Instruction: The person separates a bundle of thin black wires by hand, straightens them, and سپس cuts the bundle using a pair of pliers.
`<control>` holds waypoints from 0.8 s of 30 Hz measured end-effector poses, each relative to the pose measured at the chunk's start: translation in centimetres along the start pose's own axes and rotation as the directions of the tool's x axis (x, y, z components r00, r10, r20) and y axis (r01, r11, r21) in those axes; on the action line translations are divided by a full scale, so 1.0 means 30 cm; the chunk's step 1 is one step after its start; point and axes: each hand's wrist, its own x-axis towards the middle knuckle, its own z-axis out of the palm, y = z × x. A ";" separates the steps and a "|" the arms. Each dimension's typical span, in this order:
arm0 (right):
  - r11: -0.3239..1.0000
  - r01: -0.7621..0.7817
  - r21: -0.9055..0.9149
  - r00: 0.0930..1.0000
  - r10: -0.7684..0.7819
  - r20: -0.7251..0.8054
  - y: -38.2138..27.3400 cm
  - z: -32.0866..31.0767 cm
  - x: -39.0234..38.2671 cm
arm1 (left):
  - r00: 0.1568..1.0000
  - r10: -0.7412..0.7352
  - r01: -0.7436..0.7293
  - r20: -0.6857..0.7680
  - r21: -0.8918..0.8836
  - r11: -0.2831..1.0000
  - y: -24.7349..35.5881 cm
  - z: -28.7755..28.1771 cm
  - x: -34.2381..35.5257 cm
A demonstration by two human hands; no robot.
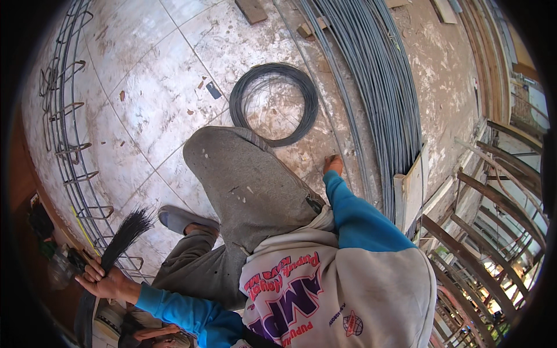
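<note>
Head view: a bundle of thin black wires (129,232) is at the lower left, its loose ends fanned out and pointing up and to the right. The person's left hand (107,284) has its fingers bent about that bundle, pinching it, with some fingertips standing away from the wires. More dark strands show below this hand, though whether they belong to the same bundle cannot be told.

Just beyond the bundle, along the left side, lies a long cage of steel bars (69,152) with bent ties at intervals. A grey sandal (180,220) is on the foot near the wire ends.

Well apart from the left hand, the right hand (333,164) is low beside the grey trousers (249,180), its fingers turned away from view; whether they pinch anything cannot be told. Ahead of the knee, which covers part of its near edge, a round coil of dark wire (236,104) rests on the dusty tiled floor (145,87). To the right of the coil runs a thick row of long steel rods (383,87), a wooden block (313,28) near its far end. Farther right stand weathered wooden poles (493,191)
</note>
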 end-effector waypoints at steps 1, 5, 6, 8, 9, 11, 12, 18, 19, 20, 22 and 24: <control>0.999 0.029 -0.013 0.998 -0.028 0.052 0.018 0.001 0.021 | 1.000 -0.007 0.007 0.026 0.011 1.000 -0.007 0.005 0.007; 0.999 0.024 -0.041 0.991 -0.018 0.136 -0.004 -0.003 0.023 | 0.997 0.031 -0.031 0.077 -0.004 1.000 -0.016 -0.011 -0.007; 0.999 0.030 -0.042 0.990 -0.024 0.137 -0.010 -0.003 0.027 | 0.997 0.033 -0.033 0.072 -0.004 0.999 -0.015 -0.009 -0.013; 0.963 -0.262 0.064 0.962 0.256 0.091 -0.014 -0.002 0.023 | 0.995 0.047 -0.048 0.085 0.009 0.999 -0.002 -0.009 -0.036; 0.965 -0.255 0.059 0.964 0.249 0.098 -0.014 0.000 0.025 | 0.996 0.051 -0.052 0.076 0.015 0.999 0.003 -0.017 -0.046; 0.937 -0.304 -0.170 0.943 0.322 0.088 -0.031 0.008 0.056 | 0.995 0.046 -0.047 0.092 0.006 0.999 0.010 0.011 -0.053; 0.923 -0.336 -0.187 0.932 0.355 0.078 -0.021 -0.006 0.054 | 0.995 0.000 -0.003 0.100 0.028 1.000 0.008 0.018 -0.062; 0.937 -0.046 -0.347 0.898 0.191 0.397 0.065 0.076 0.128 | 1.000 0.022 -0.022 -0.004 0.012 1.000 0.011 0.099 -0.114; 0.664 0.437 -0.607 0.853 -0.091 0.514 0.069 0.072 0.144 | 0.998 0.055 -0.055 -0.029 0.002 0.998 0.015 0.089 -0.118; 0.692 0.389 -0.608 0.848 -0.011 0.529 0.052 0.072 0.145 | 0.997 0.055 -0.053 -0.045 0.048 0.997 0.029 0.077 -0.127; 0.894 -0.423 -0.148 0.803 0.445 0.396 0.018 0.078 0.166 | 0.997 0.037 -0.032 -0.061 0.069 0.997 0.036 0.068 -0.135; 0.887 -0.460 -0.039 0.830 0.446 0.334 -0.026 0.064 0.142 | 0.997 0.020 -0.016 -0.075 0.043 0.999 0.033 0.075 -0.143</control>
